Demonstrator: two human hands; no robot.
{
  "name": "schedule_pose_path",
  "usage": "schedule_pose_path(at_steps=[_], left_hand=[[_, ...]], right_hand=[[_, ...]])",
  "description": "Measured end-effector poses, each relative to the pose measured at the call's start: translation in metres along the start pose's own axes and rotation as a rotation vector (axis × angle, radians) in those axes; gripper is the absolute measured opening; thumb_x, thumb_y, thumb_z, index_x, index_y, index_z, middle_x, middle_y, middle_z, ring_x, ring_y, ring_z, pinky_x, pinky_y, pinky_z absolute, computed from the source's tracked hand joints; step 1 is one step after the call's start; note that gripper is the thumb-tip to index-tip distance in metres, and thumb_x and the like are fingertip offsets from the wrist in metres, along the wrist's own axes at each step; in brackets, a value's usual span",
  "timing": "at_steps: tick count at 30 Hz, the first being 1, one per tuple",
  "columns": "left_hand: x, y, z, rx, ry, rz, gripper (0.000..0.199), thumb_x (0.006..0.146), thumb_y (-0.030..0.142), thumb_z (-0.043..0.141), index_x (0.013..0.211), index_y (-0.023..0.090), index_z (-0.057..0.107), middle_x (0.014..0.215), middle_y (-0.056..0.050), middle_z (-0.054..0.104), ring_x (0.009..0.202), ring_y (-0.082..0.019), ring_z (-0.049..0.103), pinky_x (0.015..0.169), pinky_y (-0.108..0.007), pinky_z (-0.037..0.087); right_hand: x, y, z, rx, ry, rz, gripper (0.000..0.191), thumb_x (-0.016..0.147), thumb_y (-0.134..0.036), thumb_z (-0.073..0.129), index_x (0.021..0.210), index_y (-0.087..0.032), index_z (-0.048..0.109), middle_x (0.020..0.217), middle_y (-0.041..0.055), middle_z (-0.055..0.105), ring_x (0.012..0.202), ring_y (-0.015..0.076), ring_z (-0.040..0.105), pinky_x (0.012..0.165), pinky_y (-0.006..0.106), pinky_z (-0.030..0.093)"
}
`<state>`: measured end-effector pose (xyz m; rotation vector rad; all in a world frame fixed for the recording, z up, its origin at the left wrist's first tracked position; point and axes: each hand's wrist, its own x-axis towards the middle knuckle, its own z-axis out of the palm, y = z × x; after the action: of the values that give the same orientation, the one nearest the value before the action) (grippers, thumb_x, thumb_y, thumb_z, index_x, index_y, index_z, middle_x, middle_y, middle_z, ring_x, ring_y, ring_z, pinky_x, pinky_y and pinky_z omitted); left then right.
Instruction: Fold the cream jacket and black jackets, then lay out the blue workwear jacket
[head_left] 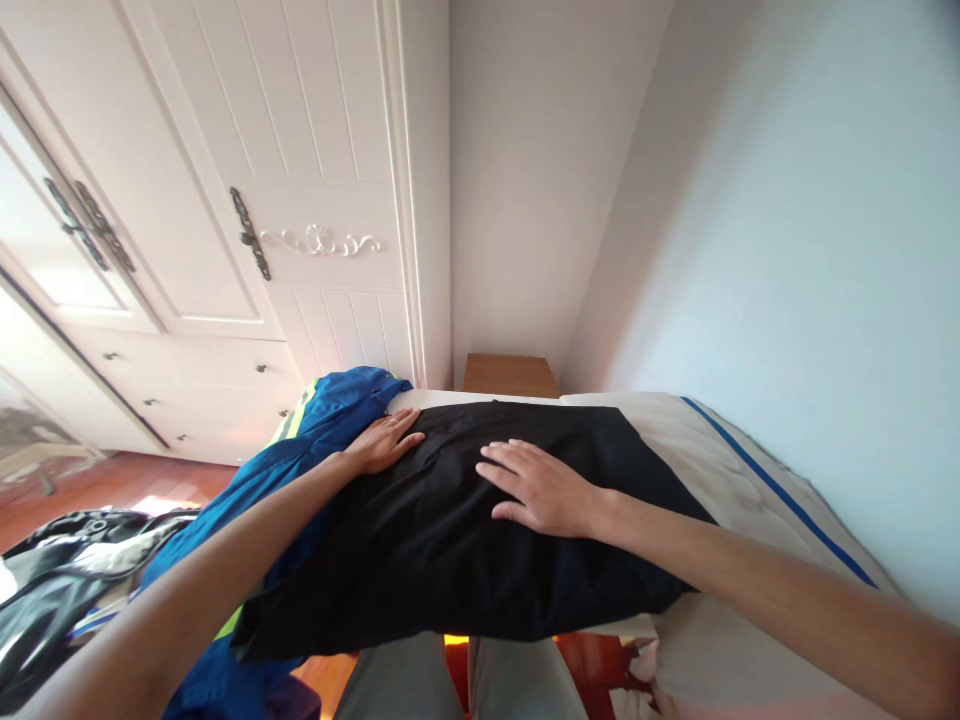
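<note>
A black cloth or garment (450,540) lies spread across the near part of a bed, its front edge hanging toward my legs. My left hand (385,441) rests on its far left corner, fingers stretched out. On the middle right of the cloth lies my right hand (540,488), palm down with fingers apart. Both hands press on the fabric and hold nothing. A blue garment with yellow-green stripes (330,420) is bunched along the left side of the black cloth, partly behind my left forearm.
The pale bed cover with a blue stripe (772,490) extends right to the wall. A white wardrobe (322,130) stands at the left. Beyond the bed is a brown wooden surface (510,374). Dark and pale items (90,560) are piled at the lower left.
</note>
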<state>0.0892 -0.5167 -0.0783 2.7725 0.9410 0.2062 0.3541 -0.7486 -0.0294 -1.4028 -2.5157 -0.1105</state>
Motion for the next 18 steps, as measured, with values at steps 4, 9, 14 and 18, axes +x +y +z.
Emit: schedule_pose_path(at_steps=[4,9,14,18], left_hand=[[0.000,-0.002,0.002,0.064,0.009,0.004,0.079,0.096,0.066,0.022,0.155,0.013,0.031,0.159,-0.015,0.032,0.148,-0.027,0.028,0.120,-0.041,0.024],[0.001,0.002,0.006,0.124,0.092,0.016,0.078,0.096,0.062,0.023,0.153,0.008,0.034,0.157,-0.018,0.036,0.148,-0.027,0.029,0.120,-0.042,0.025],[-0.026,0.033,-0.028,-0.053,0.249,-0.137,0.082,0.091,0.067,0.027,0.142,0.007,0.048,0.154,-0.018,0.041,0.147,-0.032,0.030,0.120,-0.047,0.026],[-0.109,0.078,-0.070,-0.493,0.309,-0.327,0.066,0.078,0.075,0.051,0.119,0.025,0.066,0.119,-0.004,0.072,0.112,-0.031,0.065,0.100,-0.045,0.052]], right_hand=[[-0.048,0.019,0.018,-0.021,-0.172,0.077,0.061,0.099,-0.054,0.047,0.150,-0.020,0.042,0.156,0.0151,0.038,0.146,0.0285,0.033,0.121,0.053,0.024],[-0.138,0.068,-0.016,-0.050,-0.146,0.415,0.064,0.099,-0.059,0.037,0.148,-0.018,0.045,0.156,0.0145,0.038,0.147,0.0312,0.031,0.121,0.056,0.021],[-0.195,0.018,-0.065,0.073,0.338,0.889,0.065,0.090,-0.071,0.039,0.131,-0.022,0.055,0.140,0.0163,0.056,0.131,0.0350,0.051,0.112,0.052,0.039],[-0.223,-0.054,-0.060,0.768,0.305,1.314,0.063,0.081,-0.082,0.041,0.092,-0.024,0.064,0.084,0.0142,0.071,0.074,0.0302,0.069,0.061,0.042,0.058]])
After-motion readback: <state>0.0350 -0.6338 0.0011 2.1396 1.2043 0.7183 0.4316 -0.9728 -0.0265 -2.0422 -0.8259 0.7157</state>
